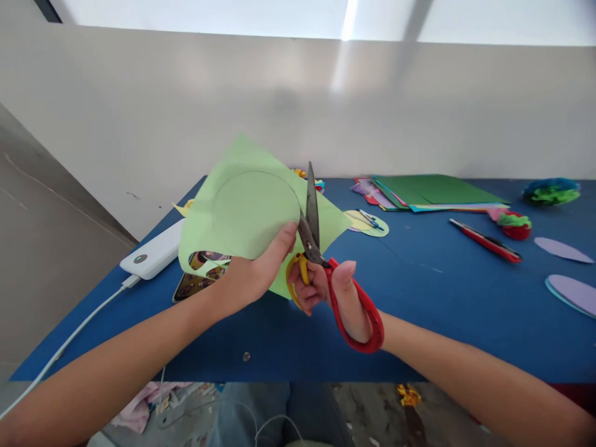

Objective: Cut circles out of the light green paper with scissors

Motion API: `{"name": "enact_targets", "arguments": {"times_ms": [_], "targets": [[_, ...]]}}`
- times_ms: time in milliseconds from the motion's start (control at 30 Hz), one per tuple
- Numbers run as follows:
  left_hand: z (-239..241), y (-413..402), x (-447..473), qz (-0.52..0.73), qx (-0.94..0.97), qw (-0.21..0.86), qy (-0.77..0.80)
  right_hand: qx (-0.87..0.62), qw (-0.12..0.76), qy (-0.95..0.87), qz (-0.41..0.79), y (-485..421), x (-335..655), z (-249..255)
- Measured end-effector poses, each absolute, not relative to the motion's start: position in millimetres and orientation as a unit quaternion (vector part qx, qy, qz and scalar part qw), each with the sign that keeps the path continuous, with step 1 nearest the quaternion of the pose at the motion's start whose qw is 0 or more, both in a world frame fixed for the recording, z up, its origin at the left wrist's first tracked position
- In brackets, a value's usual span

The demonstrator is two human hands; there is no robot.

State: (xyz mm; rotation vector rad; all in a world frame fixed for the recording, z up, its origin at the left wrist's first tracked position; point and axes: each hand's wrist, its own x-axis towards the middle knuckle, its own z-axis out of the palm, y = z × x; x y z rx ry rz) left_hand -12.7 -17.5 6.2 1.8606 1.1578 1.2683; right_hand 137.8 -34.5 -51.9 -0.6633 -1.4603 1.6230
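Note:
A light green sheet of paper (246,211) is held up over the table, a round outline drawn on it and a cut-out gap at its lower left. My left hand (261,267) grips the sheet from below, thumb on its face and the other fingers hidden behind. In my right hand (321,288) are scissors (313,217) with one red and one yellow handle loop. Their blades are spread, with the sheet between them at the right side of the drawn curve. My right thumb passes through the red loop and fingers through the yellow one.
On the blue table (419,323) lie a white power bank (156,251) with a cable and a phone (189,287) partly under the sheet. Farther right are stacked coloured papers (437,189), a red utility knife (487,241), crumpled paper pompoms (514,225) and lilac paper ovals (563,249). A wall stands behind.

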Motion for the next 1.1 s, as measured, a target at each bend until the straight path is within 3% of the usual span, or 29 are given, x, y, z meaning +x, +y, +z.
{"name": "enact_targets", "arguments": {"times_ms": [267, 733, 1000, 1100], "targets": [[1, -13, -15, 0.506, 0.653, 0.371, 0.425, -0.225, 0.414, -0.623, 0.624, -31, 138, -47], [0, -16, -18, 0.423, 0.704, 0.481, 0.307, -0.218, 0.416, -0.664, 0.582, -30, 142, -52], [-1, -21, -15, 0.426, 0.717, 0.399, 0.381, -0.236, 0.429, -0.659, 0.571, -33, 139, -51], [-1, -24, -11, 0.437, 0.692, 0.416, 0.396, -0.237, 0.423, -0.662, 0.571, -33, 139, -49]]}}
